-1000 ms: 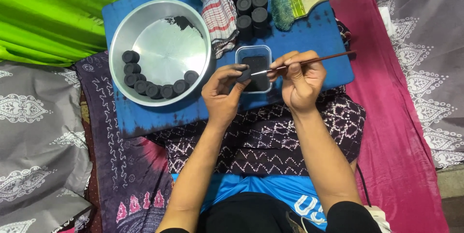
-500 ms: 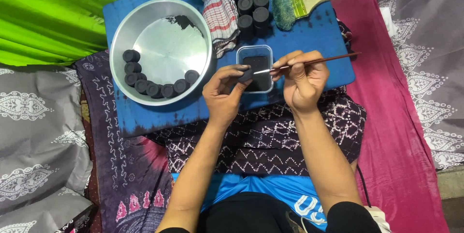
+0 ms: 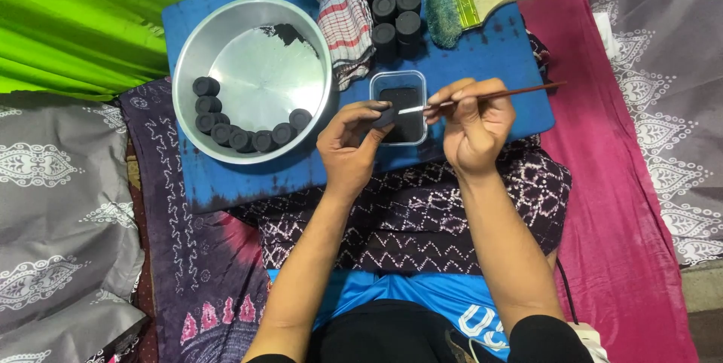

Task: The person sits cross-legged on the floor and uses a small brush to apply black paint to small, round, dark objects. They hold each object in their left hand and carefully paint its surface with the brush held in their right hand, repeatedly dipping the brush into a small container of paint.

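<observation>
My left hand [image 3: 351,144] grips a small black round cap [image 3: 386,115] between thumb and fingers, just left of a small clear plastic tub [image 3: 398,82] of black paint. My right hand [image 3: 473,128] pinches a thin brown-handled paintbrush [image 3: 497,95]; its metal ferrule and tip point left and meet the cap over the tub. Both hands hover above the near edge of a blue board [image 3: 497,62].
A metal bowl [image 3: 256,13] at left holds several black caps [image 3: 241,133] along its near wall. More black caps [image 3: 392,9] stand stacked behind the tub, beside a striped cloth [image 3: 345,24] and a wide wooden-handled brush [image 3: 482,1]. Green, grey and magenta cloths surround the board.
My hands stay over the tub. The thin brush has tilted slightly and its tip stays at the black cap in my left hand.
</observation>
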